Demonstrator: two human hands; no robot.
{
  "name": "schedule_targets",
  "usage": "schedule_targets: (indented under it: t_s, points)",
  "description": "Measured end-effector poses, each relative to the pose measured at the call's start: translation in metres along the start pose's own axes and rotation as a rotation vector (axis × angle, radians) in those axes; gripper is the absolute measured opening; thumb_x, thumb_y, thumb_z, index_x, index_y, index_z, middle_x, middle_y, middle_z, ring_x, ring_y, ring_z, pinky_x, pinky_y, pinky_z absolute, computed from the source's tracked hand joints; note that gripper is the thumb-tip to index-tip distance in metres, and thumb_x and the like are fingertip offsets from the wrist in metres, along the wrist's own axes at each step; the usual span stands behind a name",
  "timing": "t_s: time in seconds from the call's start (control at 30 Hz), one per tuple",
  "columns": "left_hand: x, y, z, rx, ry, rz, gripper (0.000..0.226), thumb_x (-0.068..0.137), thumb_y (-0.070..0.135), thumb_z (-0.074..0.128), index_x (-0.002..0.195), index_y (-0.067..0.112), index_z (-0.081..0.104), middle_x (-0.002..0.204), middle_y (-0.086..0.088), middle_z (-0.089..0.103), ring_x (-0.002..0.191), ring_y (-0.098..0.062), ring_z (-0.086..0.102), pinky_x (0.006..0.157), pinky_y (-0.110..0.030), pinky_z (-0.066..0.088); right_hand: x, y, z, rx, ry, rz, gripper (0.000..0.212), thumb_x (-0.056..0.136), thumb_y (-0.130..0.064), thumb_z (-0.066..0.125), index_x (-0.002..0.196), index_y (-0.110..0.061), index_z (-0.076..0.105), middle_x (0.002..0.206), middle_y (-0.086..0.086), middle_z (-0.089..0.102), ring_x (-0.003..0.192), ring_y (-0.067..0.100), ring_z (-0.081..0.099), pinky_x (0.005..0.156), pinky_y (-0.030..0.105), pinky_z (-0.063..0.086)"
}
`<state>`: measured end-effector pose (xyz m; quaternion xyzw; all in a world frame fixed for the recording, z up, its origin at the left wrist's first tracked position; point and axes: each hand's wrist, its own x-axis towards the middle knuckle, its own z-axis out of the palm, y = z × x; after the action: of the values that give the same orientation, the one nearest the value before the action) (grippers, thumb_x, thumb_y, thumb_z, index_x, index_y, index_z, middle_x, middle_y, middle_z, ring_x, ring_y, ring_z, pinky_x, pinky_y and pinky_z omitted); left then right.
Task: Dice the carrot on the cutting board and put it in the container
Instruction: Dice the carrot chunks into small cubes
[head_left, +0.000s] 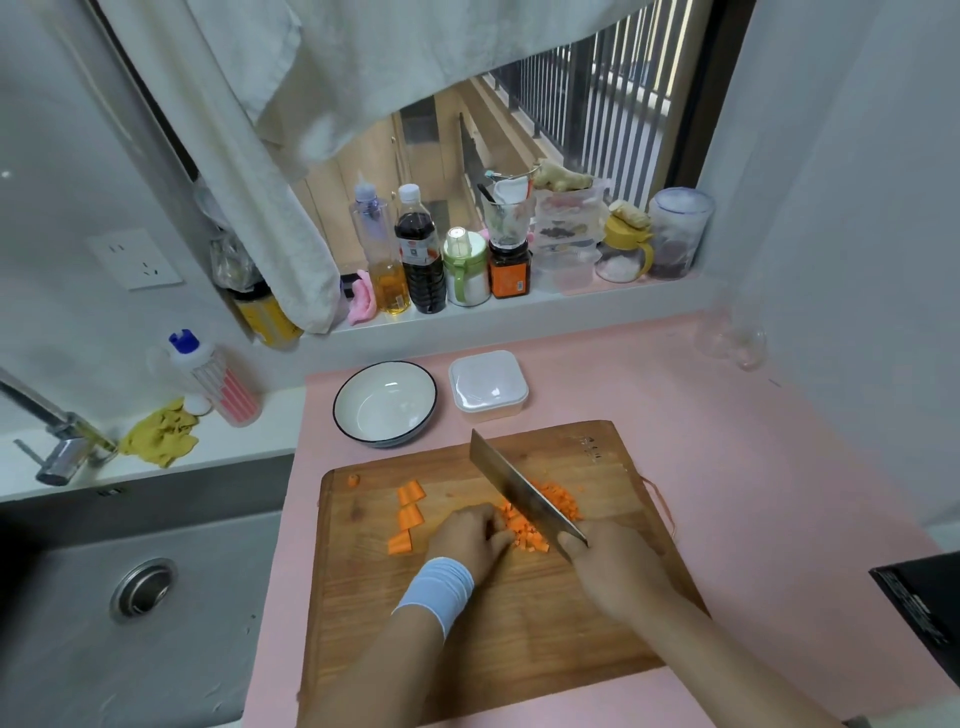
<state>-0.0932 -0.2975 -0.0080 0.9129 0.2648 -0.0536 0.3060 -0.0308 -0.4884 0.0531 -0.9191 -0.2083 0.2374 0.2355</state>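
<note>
On the wooden cutting board lies a heap of diced carrot, split by the blade of a cleaver. My right hand grips the cleaver's handle, which the hand hides. My left hand, with a pale blue wristband, has curled fingers pressing on carrot strips beside the blade. Three larger carrot pieces lie to the left, and a small stub sits near the board's far left corner. A lidded white container and an empty bowl stand behind the board.
The board lies on a pink counter. A steel sink with a tap is on the left. Bottles and jars line the windowsill. A dark object juts in at the right edge.
</note>
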Motion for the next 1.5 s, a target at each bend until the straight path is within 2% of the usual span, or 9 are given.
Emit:
schedule_targets:
  t_s: [0.3, 0.43, 0.57, 0.87, 0.97, 1.07, 1.2, 1.4, 1.5]
  points:
    - [0.008, -0.021, -0.073, -0.548, 0.489, -0.352, 0.028, 0.080, 0.009, 0.036, 0.073, 0.023, 0.059, 0.072, -0.001, 0.067, 0.063, -0.028, 0.061, 0.054, -0.030, 0.050, -0.003, 0.020, -0.006, -0.279, 0.141, -0.252, 0.033, 0.101, -0.039, 0.049, 0.132, -0.047, 0.059, 0.106, -0.013, 0.073, 0.091, 0.010, 0.066, 0.072, 0.026, 0.053]
    - [0.007, 0.007, -0.082, -0.310, 0.153, -0.187, 0.034, 0.078, 0.010, 0.040, 0.065, 0.027, 0.066, 0.070, 0.014, 0.065, 0.074, -0.014, 0.064, 0.070, -0.020, 0.051, -0.002, 0.022, -0.003, -0.481, 0.172, -0.383, 0.017, 0.088, -0.025, 0.064, 0.102, -0.034, 0.065, 0.084, -0.010, 0.069, 0.072, 0.008, 0.060, 0.056, 0.025, 0.041]
    - [0.008, 0.027, -0.048, -0.143, -0.216, -0.093, 0.048, 0.076, -0.002, 0.037, 0.060, 0.029, 0.070, 0.085, 0.018, 0.069, 0.091, -0.011, 0.063, 0.084, -0.022, 0.047, 0.003, 0.021, 0.002, -0.558, 0.184, -0.462, 0.043, 0.040, -0.012, 0.085, 0.059, -0.035, 0.055, 0.046, -0.013, 0.045, 0.042, 0.005, 0.028, 0.040, 0.018, 0.005]
    - [0.008, 0.030, -0.030, -0.253, -0.169, -0.019, 0.059, 0.076, -0.013, 0.034, 0.087, 0.029, 0.075, 0.099, 0.013, 0.069, 0.101, -0.006, 0.062, 0.101, -0.027, 0.047, -0.009, 0.010, -0.004, -0.422, 0.293, -0.624, 0.023, 0.058, -0.011, 0.065, 0.056, -0.034, 0.058, 0.045, -0.013, 0.046, 0.036, 0.004, 0.041, 0.038, 0.015, 0.011]
    - [0.007, 0.038, -0.031, -0.100, -0.293, 0.087, 0.067, 0.077, -0.013, 0.032, 0.108, 0.030, 0.074, 0.114, 0.011, 0.066, 0.111, -0.011, 0.059, 0.097, -0.021, 0.044, -0.004, 0.010, 0.005, -0.498, 0.232, -0.527, 0.039, 0.043, -0.006, 0.082, 0.055, -0.031, 0.055, 0.047, -0.012, 0.046, 0.038, 0.007, 0.043, 0.032, 0.023, 0.028]
    - [0.010, 0.034, -0.030, -0.031, -0.287, 0.089, 0.067, 0.084, -0.008, 0.036, 0.124, 0.038, 0.064, 0.130, 0.012, 0.057, 0.120, -0.014, 0.054, 0.100, -0.023, 0.042, -0.005, 0.006, 0.010, -0.529, 0.173, -0.457, 0.042, 0.036, -0.005, 0.084, 0.054, -0.030, 0.056, 0.046, -0.012, 0.044, 0.036, 0.008, 0.041, 0.034, 0.024, 0.022]
    - [0.013, 0.012, -0.050, -0.216, -0.062, 0.012, 0.051, 0.086, -0.004, 0.041, 0.096, 0.038, 0.068, 0.108, 0.016, 0.065, 0.104, -0.006, 0.058, 0.100, -0.025, 0.042, -0.008, -0.004, 0.007, -0.509, 0.250, -0.444, 0.048, 0.026, -0.002, 0.080, 0.051, -0.034, 0.056, 0.047, -0.012, 0.023, 0.039, 0.007, 0.022, 0.042, 0.018, -0.005]
    - [0.009, -0.044, -0.087, -0.589, 0.174, -0.261, 0.040, 0.079, -0.005, 0.035, 0.074, 0.024, 0.063, 0.083, -0.003, 0.070, 0.070, -0.028, 0.062, 0.068, -0.050, 0.059, -0.016, -0.021, 0.012, -0.450, 0.158, -0.249, 0.036, 0.091, -0.015, 0.051, 0.113, -0.037, 0.068, 0.094, -0.008, 0.070, 0.084, 0.013, 0.064, 0.064, 0.026, 0.047]
    - [-0.006, -0.061, -0.091, -0.560, 0.172, -0.359, 0.014, 0.073, 0.011, 0.046, 0.066, 0.022, 0.051, 0.075, -0.003, 0.072, 0.060, -0.030, 0.058, 0.053, -0.037, 0.052, -0.016, -0.034, 0.022, -0.268, 0.159, -0.073, 0.032, 0.094, -0.024, 0.053, 0.112, -0.042, 0.071, 0.094, -0.009, 0.072, 0.084, 0.014, 0.066, 0.070, 0.027, 0.055]
